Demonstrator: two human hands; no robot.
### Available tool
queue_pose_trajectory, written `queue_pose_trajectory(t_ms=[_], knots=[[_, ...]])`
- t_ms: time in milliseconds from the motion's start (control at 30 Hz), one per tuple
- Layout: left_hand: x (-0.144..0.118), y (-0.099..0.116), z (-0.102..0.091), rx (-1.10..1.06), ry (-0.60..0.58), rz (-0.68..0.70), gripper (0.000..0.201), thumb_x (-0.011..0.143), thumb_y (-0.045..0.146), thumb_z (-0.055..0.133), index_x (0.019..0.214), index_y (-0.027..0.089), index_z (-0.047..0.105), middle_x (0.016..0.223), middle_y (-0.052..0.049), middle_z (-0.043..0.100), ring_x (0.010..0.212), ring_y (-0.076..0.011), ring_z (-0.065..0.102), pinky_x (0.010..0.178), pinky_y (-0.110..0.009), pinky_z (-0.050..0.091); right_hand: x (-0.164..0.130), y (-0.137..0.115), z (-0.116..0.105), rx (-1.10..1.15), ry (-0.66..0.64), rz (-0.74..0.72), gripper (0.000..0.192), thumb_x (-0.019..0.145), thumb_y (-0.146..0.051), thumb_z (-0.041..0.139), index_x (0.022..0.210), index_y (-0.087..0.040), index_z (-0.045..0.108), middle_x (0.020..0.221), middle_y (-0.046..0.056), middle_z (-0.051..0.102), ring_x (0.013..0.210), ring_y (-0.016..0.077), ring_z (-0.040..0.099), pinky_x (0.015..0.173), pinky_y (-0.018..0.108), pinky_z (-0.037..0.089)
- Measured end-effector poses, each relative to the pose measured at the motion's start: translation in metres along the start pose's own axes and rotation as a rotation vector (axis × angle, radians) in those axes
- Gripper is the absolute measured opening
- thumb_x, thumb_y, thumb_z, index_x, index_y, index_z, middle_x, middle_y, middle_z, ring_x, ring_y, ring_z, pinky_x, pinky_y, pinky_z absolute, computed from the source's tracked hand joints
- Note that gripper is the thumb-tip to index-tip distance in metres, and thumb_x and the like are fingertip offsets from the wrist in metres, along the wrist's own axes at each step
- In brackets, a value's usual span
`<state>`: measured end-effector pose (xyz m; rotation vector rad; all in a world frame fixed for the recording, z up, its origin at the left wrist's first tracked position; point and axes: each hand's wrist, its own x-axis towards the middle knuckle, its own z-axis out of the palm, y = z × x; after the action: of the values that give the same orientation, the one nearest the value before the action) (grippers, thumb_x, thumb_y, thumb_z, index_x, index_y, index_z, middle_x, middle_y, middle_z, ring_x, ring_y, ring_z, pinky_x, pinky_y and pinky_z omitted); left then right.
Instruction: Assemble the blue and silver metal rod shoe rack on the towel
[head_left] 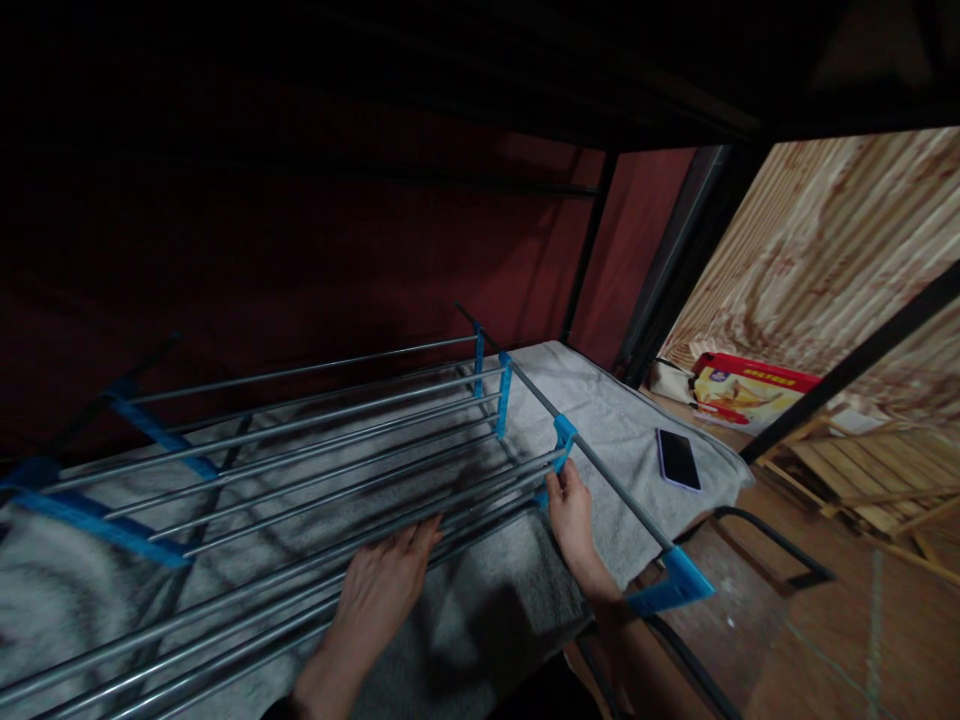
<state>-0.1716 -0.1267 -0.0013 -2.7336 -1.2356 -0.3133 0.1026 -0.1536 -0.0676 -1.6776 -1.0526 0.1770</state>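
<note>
A metal rack (pixel 300 440) of several long steel rods joined by blue plastic connectors lies across a grey blanket (pixel 622 420). My left hand (pixel 379 590) rests flat on the nearest rods, fingers spread forward. My right hand (pixel 571 515) grips the blue connector (pixel 561 445) at the right end of the near rods, where a cross rod (pixel 600 460) runs diagonally toward another blue corner piece (pixel 675 585).
A dark phone (pixel 678 459) lies on the blanket's right side. A red and yellow box (pixel 742 390) sits on the floor beyond, beside wooden slats (pixel 862 470). Black metal frame posts (pixel 675 260) and a dark red wall enclose the space overhead and behind.
</note>
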Motion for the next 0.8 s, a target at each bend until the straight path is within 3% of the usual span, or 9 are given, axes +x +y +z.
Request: queue_pose_trajectory(t_ms=[267, 433, 633, 800], knots=[[-0.003, 0.004, 0.006, -0.019, 0.043, 0.005, 0.028, 0.099, 0.021, 0.045, 0.121, 0.02, 0.061, 0.101, -0.007, 0.074, 0.087, -0.0198, 0.071, 0.07, -0.029, 0.052, -0.003, 0.001, -0.001, -0.021, 0.0, -0.009, 0.036, 0.092, -0.044, 0.041, 0.107, -0.017, 0.057, 0.096, 0.01, 0.065, 0.084, 0.0225, 0.06, 0.077, 0.034, 0.045], [-0.012, 0.012, -0.003, -0.059, 0.058, 0.006, 0.028, 0.099, 0.027, 0.047, 0.125, 0.021, 0.056, 0.103, -0.007, 0.069, 0.095, -0.0184, 0.066, 0.08, -0.031, 0.049, -0.002, 0.01, -0.004, -0.08, -0.012, 0.077, 0.037, 0.083, -0.052, 0.048, 0.097, -0.018, 0.054, 0.077, 0.005, 0.059, 0.069, 0.0221, 0.056, 0.066, 0.033, 0.042], [-0.032, -0.001, -0.007, 0.01, 0.053, -0.096, 0.027, 0.1, 0.034, 0.043, 0.119, 0.02, 0.056, 0.101, -0.006, 0.065, 0.095, -0.0199, 0.062, 0.082, -0.035, 0.045, 0.001, 0.009, -0.01, -0.113, -0.086, 0.099, 0.033, 0.078, -0.052, 0.053, 0.09, -0.021, 0.051, 0.079, 0.004, 0.058, 0.071, 0.0243, 0.055, 0.064, 0.035, 0.04], [-0.039, -0.011, -0.005, 0.021, 0.054, -0.069, 0.024, 0.101, 0.034, 0.04, 0.111, 0.021, 0.058, 0.094, -0.004, 0.066, 0.087, -0.0184, 0.063, 0.076, -0.033, 0.045, -0.001, 0.002, -0.014, -0.181, -0.082, 0.128, 0.029, 0.079, -0.051, 0.053, 0.085, -0.022, 0.049, 0.074, 0.002, 0.054, 0.063, 0.0224, 0.051, 0.061, 0.035, 0.037]])
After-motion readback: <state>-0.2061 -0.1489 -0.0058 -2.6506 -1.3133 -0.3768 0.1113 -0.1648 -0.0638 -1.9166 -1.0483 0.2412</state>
